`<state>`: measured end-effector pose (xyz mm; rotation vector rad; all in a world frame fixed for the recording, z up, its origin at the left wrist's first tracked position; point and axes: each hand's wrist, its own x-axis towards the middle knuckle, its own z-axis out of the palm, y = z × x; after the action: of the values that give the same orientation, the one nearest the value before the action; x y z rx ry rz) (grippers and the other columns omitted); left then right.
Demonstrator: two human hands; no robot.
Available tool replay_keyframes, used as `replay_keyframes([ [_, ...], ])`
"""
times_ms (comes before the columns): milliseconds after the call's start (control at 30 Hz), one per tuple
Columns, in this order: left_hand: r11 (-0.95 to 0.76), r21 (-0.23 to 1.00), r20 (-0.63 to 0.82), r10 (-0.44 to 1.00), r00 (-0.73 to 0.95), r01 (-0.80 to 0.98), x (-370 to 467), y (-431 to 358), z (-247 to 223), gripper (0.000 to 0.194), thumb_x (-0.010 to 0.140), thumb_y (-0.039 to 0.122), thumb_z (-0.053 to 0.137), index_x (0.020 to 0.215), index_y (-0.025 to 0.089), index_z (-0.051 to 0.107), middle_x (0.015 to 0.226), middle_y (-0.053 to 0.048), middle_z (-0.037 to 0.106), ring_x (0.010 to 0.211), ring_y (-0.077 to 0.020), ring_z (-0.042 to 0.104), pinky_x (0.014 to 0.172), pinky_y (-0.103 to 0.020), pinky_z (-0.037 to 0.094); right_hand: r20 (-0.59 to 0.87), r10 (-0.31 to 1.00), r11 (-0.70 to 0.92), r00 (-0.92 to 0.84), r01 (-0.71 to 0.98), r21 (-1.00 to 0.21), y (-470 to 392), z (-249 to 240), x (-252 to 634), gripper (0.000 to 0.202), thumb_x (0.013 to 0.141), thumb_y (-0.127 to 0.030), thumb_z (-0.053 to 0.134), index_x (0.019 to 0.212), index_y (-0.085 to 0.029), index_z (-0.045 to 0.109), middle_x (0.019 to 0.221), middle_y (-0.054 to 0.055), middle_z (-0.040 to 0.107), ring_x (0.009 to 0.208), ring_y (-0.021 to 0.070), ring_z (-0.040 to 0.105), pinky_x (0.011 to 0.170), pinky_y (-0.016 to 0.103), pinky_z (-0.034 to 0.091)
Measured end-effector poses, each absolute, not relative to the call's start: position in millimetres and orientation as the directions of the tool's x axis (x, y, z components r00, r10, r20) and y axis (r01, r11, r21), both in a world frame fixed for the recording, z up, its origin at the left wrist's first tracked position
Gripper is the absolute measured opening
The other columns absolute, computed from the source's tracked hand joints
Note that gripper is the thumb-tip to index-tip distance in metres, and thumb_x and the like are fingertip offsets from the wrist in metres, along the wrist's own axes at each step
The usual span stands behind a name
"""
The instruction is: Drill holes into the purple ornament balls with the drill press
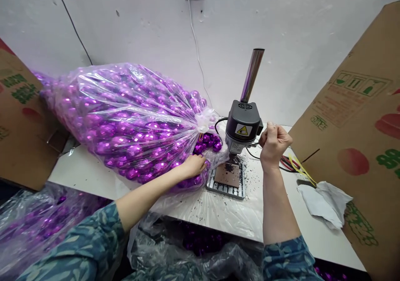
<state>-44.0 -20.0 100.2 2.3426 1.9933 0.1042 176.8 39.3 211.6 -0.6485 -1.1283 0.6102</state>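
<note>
My left hand [195, 165] is at the mouth of a big clear plastic bag [204, 120] packed with shiny purple faceted balls [208, 142]. Its fingers are curled down against the balls there, and their tips are hidden. My right hand [275, 142] is closed in a fist round the feed lever [254, 144] at the side of a small black bench drill press [243, 120]. Under the drill head, a brown block [227, 176] lies on the slotted metal base [226, 192]. Dark shavings are scattered over the block and around it.
Cardboard boxes stand at left [25, 118] and right [353, 118]. A crumpled white cloth [325, 201] and wires [292, 164] lie right of the drill on the white table [331, 247]. Another plastic bag [193, 252] with purple balls sits below the front edge.
</note>
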Motion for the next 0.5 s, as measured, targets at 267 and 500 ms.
replay_keyframes([
  [267, 0.003, 0.242, 0.083, 0.996, -0.024, 0.97, -37.7, 38.9, 119.2, 0.034, 0.08, -0.001, 0.061, 0.11, 0.011, 0.07, 0.13, -0.026, 0.06, 0.12, -0.0424, 0.061, 0.097, -0.052, 0.051, 0.623, 0.717, 0.679, 0.312, -0.111, -0.726, 40.9, 211.5, 175.2, 0.053, 0.081, -0.047, 0.07, 0.048, -0.02, 0.037, 0.039, -0.008, 0.037, 0.035, 0.0032, 0.031, 0.04, 0.024, 0.022],
  [500, -0.227, 0.879, 0.22, 0.973, 0.064, 0.419, -25.9, -14.7, 139.7, 0.035, 0.096, 0.032, 0.059, 0.129, 0.024, 0.065, 0.123, -0.012, 0.067, 0.105, -0.0262, 0.067, 0.094, -0.041, 0.055, 0.639, 0.707, 0.694, 0.302, -0.124, -0.709, 41.0, 209.4, 174.0, 0.059, 0.078, -0.057, 0.072, 0.048, -0.021, 0.036, 0.039, -0.007, 0.036, 0.035, 0.0037, 0.031, 0.039, 0.025, 0.022],
])
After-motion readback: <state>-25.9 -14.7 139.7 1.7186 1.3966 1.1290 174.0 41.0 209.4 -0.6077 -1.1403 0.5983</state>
